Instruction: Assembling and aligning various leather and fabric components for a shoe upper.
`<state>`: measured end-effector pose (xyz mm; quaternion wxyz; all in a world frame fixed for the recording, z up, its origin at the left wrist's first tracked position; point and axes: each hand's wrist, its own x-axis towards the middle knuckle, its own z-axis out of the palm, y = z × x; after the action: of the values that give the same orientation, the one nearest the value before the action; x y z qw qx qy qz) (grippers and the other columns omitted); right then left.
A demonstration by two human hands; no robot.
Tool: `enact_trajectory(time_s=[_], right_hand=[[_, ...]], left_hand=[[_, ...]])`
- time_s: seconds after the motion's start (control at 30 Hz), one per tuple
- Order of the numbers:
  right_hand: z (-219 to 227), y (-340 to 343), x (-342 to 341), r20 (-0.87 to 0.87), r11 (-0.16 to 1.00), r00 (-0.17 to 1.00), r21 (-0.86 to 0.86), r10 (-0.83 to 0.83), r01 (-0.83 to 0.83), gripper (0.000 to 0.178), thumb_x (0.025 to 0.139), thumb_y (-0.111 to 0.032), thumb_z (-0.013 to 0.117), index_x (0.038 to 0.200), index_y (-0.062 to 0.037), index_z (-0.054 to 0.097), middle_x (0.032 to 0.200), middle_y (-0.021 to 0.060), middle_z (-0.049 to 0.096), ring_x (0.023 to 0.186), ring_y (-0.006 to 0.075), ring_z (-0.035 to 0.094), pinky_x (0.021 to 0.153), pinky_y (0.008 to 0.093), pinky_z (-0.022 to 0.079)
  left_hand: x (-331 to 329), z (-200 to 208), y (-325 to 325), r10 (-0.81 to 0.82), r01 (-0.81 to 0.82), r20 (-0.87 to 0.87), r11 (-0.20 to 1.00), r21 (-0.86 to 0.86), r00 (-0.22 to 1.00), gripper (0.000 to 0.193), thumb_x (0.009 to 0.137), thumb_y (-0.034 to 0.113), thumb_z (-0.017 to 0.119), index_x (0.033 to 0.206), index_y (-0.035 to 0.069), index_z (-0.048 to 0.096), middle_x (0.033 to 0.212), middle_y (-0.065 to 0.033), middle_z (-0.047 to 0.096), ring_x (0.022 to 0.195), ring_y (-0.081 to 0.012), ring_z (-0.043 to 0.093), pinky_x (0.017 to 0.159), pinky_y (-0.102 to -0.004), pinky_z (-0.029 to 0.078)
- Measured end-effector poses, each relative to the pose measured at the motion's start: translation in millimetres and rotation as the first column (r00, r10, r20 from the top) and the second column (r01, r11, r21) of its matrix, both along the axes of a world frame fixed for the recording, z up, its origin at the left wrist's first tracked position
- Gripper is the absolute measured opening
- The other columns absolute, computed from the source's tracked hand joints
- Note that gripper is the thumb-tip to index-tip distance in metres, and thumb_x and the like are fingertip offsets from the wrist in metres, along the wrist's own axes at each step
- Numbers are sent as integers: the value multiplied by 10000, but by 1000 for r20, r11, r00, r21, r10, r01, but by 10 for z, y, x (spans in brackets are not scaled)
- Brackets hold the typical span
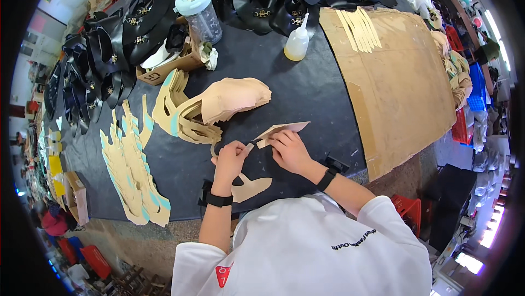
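Note:
My left hand [230, 158] is closed on a curved beige shoe-lining piece, whose narrow end [249, 147] sticks out past my fingertips toward the right. A wider beige piece [252, 187] lies just below that hand, near the table's front edge; whether it is part of the held one I cannot tell. With my right hand [290, 150] I pinch a flat, pale beige lining piece [283, 128], tilted up off the table. The two held pieces come close, with a small dark gap between them. My fingers hide parts of both.
Beyond my hands sit stacks of curved beige pieces [235, 98]. Overlapping blue-edged pieces [131, 170] lie left. A glue bottle [297, 43], lidded jug [201, 17] and cardboard box [174, 65] stand farther back, before black shoe uppers [257, 0]. Right lies a cardboard sheet [394, 88] with beige strips [360, 29].

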<state>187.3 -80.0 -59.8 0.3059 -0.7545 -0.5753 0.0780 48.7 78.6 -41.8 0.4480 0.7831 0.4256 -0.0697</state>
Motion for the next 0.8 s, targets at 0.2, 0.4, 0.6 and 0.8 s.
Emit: enact_trajectory(time_s=[0.2, 0.4, 0.6, 0.8], right_hand=[[24, -34, -101, 5, 999, 1000, -39, -26, 26, 368, 689, -59, 642, 1054, -110, 623, 1116, 74, 517, 1084, 283, 466, 931, 420, 388], [34, -47, -120, -15, 999, 999, -30, -36, 35, 436, 674, -40, 646, 1102, -115, 608, 1130, 76, 509, 1088, 279, 466, 935, 412, 383], [18, -64, -114, -32, 999, 999, -21, -38, 38, 463, 666, -25, 641, 1118, -115, 599, 1136, 78, 505, 1094, 280, 464, 932, 414, 383], [18, -61, -114, -25, 999, 999, -30, -37, 36, 449, 670, -31, 637, 1112, -107, 604, 1134, 79, 505, 1095, 280, 462, 928, 408, 387]], left_hand=[[-6, -203, -68, 30, -33, 156, 999, 18, 987, 125, 821, 217, 638, 876, 128, 707, 739, -50, 683, 756, -215, 623, 723, -446, 309], [124, -36, -115, -46, 51, -45, 991, 125, 998, 142, 826, 269, 640, 865, 153, 712, 804, -32, 687, 901, -272, 527, 804, -449, 271], [155, -31, -85, -79, 86, -73, 991, 103, 994, 144, 832, 277, 629, 854, 161, 711, 798, -36, 685, 901, -275, 536, 803, -462, 263], [222, 16, -105, -114, 138, -154, 978, 155, 982, 138, 835, 251, 615, 851, 149, 707, 800, -68, 680, 893, -299, 546, 795, -450, 266]])
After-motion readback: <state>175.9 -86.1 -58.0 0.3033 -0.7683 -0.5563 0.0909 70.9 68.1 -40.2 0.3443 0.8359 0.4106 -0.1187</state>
